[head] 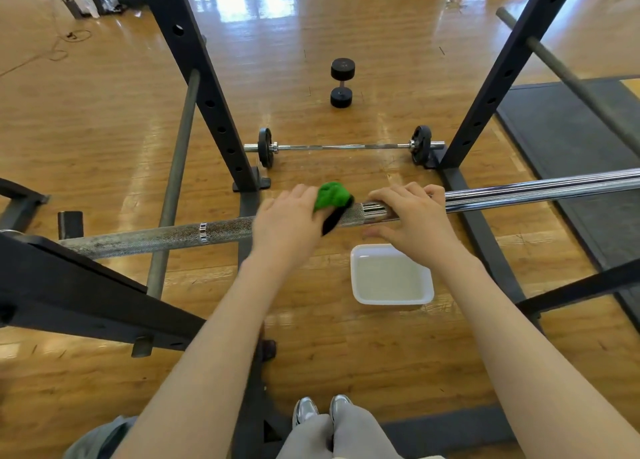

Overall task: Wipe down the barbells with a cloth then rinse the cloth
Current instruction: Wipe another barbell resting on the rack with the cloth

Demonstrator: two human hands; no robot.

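A long steel barbell (156, 238) lies across the rack at about waist height, knurled on the left and smooth chrome on the right. My left hand (289, 221) holds a green and black cloth (332, 197) wrapped over the bar near its middle. My right hand (412, 217) grips the bar just right of the cloth, fingers curled over the top. A white tub (356, 278) of water stands on the floor below my right hand.
Black rack uprights (194, 74) (509, 70) rise on both sides. A small loaded barbell (343, 146) and a black dumbbell (342, 82) lie on the wooden floor beyond. A dark mat (571, 129) covers the floor at right. My shoes (322, 408) are at the bottom.
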